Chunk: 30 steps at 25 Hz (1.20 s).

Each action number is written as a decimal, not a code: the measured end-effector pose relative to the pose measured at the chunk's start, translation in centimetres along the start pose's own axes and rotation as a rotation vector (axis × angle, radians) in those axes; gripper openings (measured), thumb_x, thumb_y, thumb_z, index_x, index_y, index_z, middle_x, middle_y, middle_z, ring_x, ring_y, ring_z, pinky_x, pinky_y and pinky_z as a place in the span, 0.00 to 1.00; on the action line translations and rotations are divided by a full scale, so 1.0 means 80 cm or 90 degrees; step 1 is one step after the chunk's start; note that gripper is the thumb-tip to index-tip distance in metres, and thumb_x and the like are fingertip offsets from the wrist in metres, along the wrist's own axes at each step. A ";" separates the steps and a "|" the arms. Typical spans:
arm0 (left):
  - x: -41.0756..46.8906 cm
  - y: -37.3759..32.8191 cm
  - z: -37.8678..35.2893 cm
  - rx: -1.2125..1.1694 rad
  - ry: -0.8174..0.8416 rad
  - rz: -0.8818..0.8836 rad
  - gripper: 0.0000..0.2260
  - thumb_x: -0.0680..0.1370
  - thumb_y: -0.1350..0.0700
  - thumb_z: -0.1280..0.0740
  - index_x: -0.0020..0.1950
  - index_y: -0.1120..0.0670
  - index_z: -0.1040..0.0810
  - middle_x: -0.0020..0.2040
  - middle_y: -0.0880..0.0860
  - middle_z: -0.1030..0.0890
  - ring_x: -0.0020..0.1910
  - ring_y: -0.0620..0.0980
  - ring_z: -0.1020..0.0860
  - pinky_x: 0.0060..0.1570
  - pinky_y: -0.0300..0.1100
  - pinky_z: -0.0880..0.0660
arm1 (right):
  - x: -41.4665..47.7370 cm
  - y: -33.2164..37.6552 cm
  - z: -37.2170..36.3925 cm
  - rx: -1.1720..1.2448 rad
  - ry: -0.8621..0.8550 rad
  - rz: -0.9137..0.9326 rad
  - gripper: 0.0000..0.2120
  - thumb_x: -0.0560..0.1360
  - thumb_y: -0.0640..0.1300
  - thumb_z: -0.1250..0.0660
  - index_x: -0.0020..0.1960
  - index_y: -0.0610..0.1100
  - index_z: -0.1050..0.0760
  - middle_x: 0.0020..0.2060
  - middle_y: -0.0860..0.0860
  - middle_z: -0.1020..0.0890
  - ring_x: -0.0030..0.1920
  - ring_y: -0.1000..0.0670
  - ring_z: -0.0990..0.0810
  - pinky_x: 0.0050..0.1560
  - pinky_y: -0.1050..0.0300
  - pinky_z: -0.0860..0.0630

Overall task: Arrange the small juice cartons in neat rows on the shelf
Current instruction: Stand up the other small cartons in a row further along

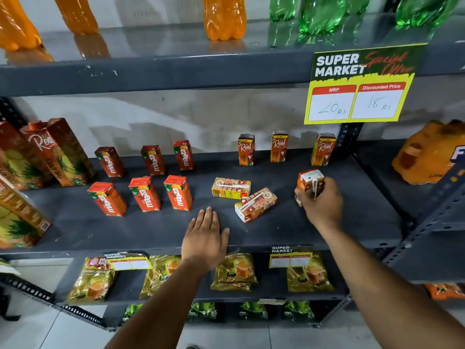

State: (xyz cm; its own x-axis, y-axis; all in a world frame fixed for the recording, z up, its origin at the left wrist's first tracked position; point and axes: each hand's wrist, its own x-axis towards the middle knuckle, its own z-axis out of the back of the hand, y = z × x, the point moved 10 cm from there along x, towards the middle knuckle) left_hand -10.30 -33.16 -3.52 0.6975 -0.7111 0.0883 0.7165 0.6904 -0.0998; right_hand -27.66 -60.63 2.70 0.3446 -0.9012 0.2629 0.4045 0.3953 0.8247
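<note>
right hand (323,205) grips carton (309,181) (label hidden) | left hand (205,238) flat

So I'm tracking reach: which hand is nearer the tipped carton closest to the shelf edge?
Left. The left hand rests flat just left of the carton; the right hand is farther right, holding another.

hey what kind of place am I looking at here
Most likely a small grocery shop aisle: a metal shelf stocked with juice cartons, soda bottles above, and a "Super Market" price tag showing a discounted price.
</note>
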 end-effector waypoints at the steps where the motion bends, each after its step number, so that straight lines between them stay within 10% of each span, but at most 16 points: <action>1: 0.000 0.001 0.000 0.001 0.002 0.001 0.31 0.80 0.41 0.58 0.77 0.58 0.47 0.79 0.56 0.46 0.78 0.53 0.50 0.74 0.47 0.54 | -0.002 -0.006 0.001 0.022 -0.032 -0.019 0.25 0.65 0.53 0.24 0.55 0.43 0.28 0.51 0.44 0.20 0.49 0.43 0.21 0.40 0.56 0.30; 11: 0.001 0.003 -0.003 0.002 0.003 0.000 0.31 0.80 0.40 0.58 0.77 0.58 0.47 0.79 0.56 0.46 0.78 0.53 0.51 0.75 0.47 0.54 | 0.000 -0.022 0.003 0.000 -0.027 -0.080 0.50 0.54 0.62 0.21 0.68 0.45 0.38 0.61 0.45 0.26 0.57 0.45 0.23 0.46 0.50 0.24; 21: 0.000 0.003 -0.002 -0.002 0.002 -0.004 0.32 0.80 0.40 0.59 0.77 0.58 0.47 0.79 0.56 0.46 0.78 0.53 0.51 0.74 0.47 0.55 | 0.007 -0.033 -0.014 -0.078 0.053 -0.036 0.25 0.65 0.56 0.24 0.56 0.47 0.27 0.54 0.46 0.19 0.53 0.43 0.20 0.53 0.45 0.26; 30: 0.000 0.002 -0.001 0.003 0.003 0.002 0.31 0.80 0.40 0.59 0.77 0.58 0.47 0.79 0.56 0.47 0.78 0.53 0.51 0.75 0.47 0.54 | 0.012 -0.022 -0.008 -0.117 0.070 -0.030 0.30 0.62 0.63 0.25 0.55 0.47 0.29 0.50 0.49 0.18 0.53 0.43 0.21 0.57 0.39 0.28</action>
State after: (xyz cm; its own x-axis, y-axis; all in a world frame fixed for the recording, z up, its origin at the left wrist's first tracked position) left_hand -10.20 -33.04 -3.65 0.6998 -0.7094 0.0838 0.7143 0.6933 -0.0953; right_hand -27.51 -62.06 1.17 0.4073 -0.8988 0.1620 0.5671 0.3879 0.7266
